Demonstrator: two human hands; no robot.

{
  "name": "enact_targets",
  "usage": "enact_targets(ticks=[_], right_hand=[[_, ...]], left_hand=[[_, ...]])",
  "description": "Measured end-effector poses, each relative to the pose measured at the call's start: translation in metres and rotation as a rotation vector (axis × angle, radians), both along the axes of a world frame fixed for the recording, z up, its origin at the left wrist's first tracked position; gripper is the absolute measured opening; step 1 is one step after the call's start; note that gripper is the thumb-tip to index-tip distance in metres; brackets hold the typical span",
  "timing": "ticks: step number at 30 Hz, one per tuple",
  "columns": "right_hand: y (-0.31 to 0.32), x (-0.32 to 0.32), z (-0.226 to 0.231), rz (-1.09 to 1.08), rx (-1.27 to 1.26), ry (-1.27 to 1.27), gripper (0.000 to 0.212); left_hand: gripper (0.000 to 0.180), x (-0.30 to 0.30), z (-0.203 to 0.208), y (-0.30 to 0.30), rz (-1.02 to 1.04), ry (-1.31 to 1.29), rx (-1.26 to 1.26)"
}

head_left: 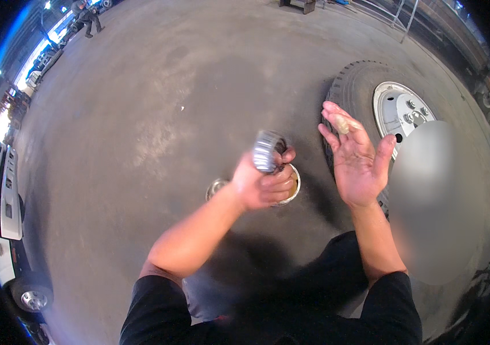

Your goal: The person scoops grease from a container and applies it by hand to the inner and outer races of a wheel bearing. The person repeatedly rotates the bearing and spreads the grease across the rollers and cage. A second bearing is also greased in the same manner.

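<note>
My left hand [261, 183] is wrapped round a shiny metal roller bearing [267, 150], its ring of rollers turned upward. Just past it, my right hand [360, 158] is raised palm up with the fingers stretched out; a dab of yellowish grease [342, 124] sits on them. Below my left hand stands an open round tin [297, 183] with something yellowish inside, partly hidden by the fingers. A round metal lid or dish [216, 188] lies to its left, half covered by my forearm.
A large truck tyre [351, 86] with a silver rim [391, 106] stands at the right, beside a blurred patch. A white truck [5, 230] is parked at the far left. Another person [87, 18] is far off at the upper left. Metal framing lines the upper right.
</note>
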State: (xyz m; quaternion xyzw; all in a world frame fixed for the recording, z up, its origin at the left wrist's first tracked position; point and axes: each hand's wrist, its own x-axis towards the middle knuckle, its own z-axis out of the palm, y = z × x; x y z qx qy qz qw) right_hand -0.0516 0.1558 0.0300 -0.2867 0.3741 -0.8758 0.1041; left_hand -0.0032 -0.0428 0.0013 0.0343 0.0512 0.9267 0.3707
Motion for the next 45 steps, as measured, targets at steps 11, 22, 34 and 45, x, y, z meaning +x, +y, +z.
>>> enact_targets(ticks=[11,22,34,45], right_hand=[[0.0,-0.001,-0.008,-0.178,0.507,0.427,0.086],[-0.005,-0.009,-0.034,-0.209,0.858,0.765,0.087],[-0.014,-0.019,-0.052,-0.331,0.826,1.038,0.073],[-0.053,0.009,-0.047,-0.493,0.492,0.303,0.078]], left_hand=[[0.016,0.001,-0.001,-0.002,-0.156,0.223,0.161],[0.013,0.005,0.038,0.025,0.488,-0.189,-1.008],[0.02,0.012,0.026,0.007,0.428,-0.114,-0.797],[0.015,0.003,0.0,0.029,0.687,0.087,-1.081]])
